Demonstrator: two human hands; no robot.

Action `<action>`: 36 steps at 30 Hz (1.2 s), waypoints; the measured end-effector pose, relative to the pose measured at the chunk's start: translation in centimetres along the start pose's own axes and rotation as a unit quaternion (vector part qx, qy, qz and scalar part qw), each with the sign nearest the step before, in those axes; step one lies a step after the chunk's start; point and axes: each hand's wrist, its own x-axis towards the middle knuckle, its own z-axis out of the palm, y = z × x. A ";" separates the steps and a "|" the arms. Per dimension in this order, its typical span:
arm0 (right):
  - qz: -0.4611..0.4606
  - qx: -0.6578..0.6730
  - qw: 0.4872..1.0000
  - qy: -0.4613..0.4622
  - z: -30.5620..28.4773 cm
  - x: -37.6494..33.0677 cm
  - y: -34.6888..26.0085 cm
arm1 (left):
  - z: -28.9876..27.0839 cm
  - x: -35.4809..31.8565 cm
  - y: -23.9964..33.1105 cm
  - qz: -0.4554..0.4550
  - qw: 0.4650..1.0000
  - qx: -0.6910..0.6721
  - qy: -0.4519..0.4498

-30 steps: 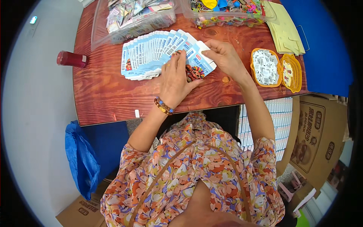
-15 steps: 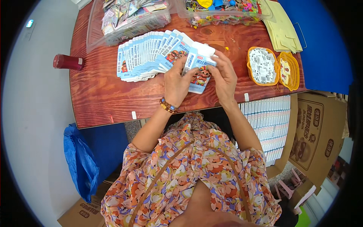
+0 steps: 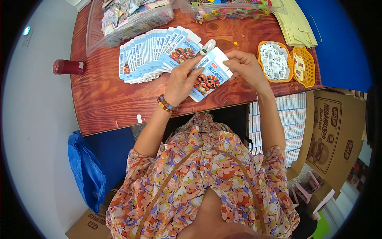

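A small flat blue-and-white carton (image 3: pixel 210 77) with cartoon figures on its front is tilted over the table's near edge. My left hand (image 3: pixel 182 81) grips its left side, thumb on the front. At the carton's upper right, the bent fingers of my right hand (image 3: pixel 243 68) pinch the white end flap. A small white device with a little dark window (image 3: pixel 207 47) sits by my left fingertips, possibly worn on a finger; I cannot tell. Just left of this hand, a fanned row of matching flat cartons (image 3: pixel 149 53) lies on the wooden table (image 3: pixel 103 99).
A yellow basket (image 3: pixel 260 59) holds small white packets, beside another yellow basket (image 3: pixel 312 71). Clear bins (image 3: pixel 135 30) of packets and colourful trinkets stand at the back. A red jar (image 3: pixel 68 67) is at left, yellow sheets (image 3: pixel 292 30) at right. Below, a cardboard box (image 3: pixel 336 123) holds stacked cartons.
The carton has turned clockwise, its top leaning right. My right hand has shifted right, from the carton's side to its end flap. The small white device has come into sight.
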 end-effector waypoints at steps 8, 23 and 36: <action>-0.046 -0.044 0.997 0.040 1.0 0.1 0.4 | 1.5 -1.3 1.7 0.078 0.939 0.335 0.015; -0.218 -0.008 0.958 0.187 5.2 -1.6 4.2 | 2.5 -0.7 0.6 -0.118 0.988 -0.013 0.096; -0.250 -0.025 0.952 0.176 4.7 -2.2 5.0 | 2.9 -1.2 1.1 -0.050 0.991 -0.083 0.094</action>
